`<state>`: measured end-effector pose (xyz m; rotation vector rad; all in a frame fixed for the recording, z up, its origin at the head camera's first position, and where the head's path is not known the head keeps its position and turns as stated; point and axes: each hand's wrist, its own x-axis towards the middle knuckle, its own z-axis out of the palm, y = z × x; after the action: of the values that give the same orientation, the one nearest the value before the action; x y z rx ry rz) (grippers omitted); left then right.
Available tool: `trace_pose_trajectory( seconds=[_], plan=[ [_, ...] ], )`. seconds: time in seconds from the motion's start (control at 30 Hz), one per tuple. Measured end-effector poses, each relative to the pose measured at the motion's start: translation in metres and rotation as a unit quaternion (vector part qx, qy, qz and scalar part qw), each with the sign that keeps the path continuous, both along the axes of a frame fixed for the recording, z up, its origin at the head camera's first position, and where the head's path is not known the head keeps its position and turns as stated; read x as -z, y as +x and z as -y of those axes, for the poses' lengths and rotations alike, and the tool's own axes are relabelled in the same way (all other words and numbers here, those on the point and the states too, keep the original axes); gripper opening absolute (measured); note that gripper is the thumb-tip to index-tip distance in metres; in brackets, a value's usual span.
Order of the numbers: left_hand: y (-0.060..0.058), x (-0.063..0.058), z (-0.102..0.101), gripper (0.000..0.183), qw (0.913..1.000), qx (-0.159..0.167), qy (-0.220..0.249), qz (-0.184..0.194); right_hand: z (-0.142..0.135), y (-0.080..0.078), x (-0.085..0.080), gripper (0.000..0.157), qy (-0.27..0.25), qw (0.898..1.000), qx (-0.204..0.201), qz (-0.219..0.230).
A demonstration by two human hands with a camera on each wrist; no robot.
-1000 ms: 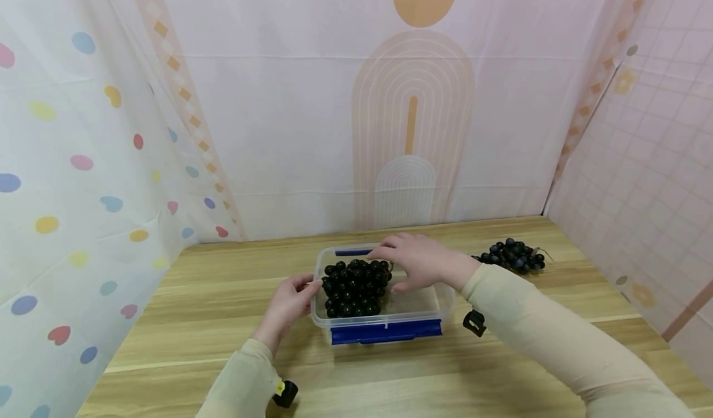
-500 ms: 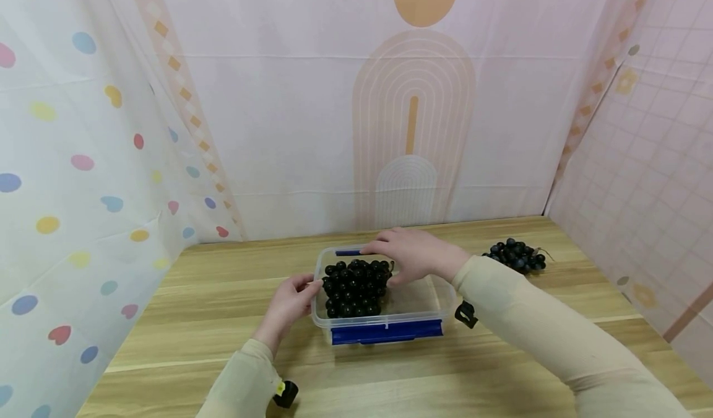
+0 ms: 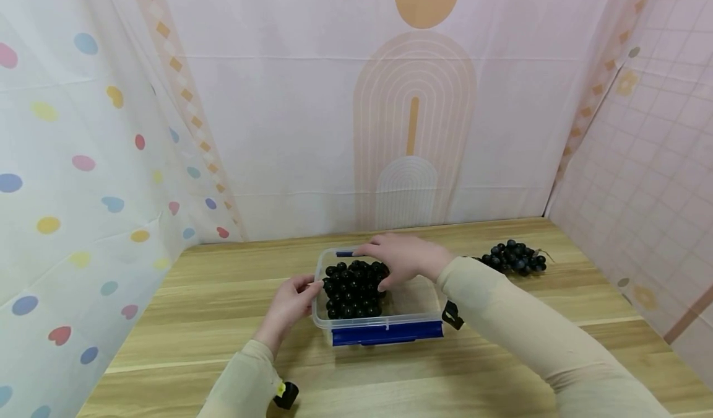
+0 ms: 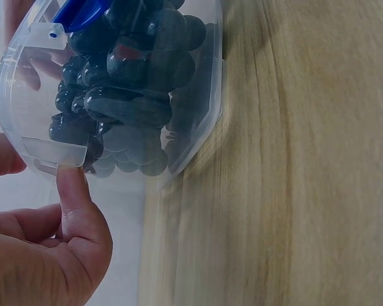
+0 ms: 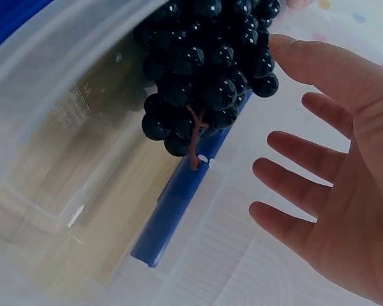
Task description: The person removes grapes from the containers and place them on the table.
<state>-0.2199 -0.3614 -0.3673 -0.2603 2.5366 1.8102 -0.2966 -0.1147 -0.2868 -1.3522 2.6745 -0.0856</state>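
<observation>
Okay, from my end I'm seeing a clear plastic box (image 3: 412, 303) sitting on the wood-grain surface (image 3: 211, 343), a blue latch (image 3: 387, 334) running along its near side. A bunch of dark grapes (image 3: 353, 291) is lying inside, taking up the left part of the box, a reddish stem (image 5: 195, 137) showing in the right wrist view. The left hand (image 3: 286, 306) is pinching the rim at the box's left end between thumb (image 4: 76, 197) and forefinger. The right hand (image 3: 405, 258) is hovering over the box, its fingers (image 5: 297, 185) straight and spread. Its thumb is sitting right at the edge of the grapes; I'm not managing to tell if it's touching. A second bunch (image 3: 515, 257), also dark, is resting on the surface to the right of the box, apart from it, beyond the right sleeve (image 3: 501, 306). Patterned cloth (image 3: 278, 127) is hanging behind everything.
</observation>
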Motion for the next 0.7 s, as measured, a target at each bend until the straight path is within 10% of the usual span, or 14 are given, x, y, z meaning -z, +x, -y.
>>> trace_pose_trajectory(
  seconds=[0.7],
  plan=[
    [-0.001, 0.001, 0.001, 0.041, 1.0, 0.002, 0.001, 0.0, 0.02, -0.001, 0.012, 0.081, -0.002, 0.999, 0.033, 0.044]
  ],
)
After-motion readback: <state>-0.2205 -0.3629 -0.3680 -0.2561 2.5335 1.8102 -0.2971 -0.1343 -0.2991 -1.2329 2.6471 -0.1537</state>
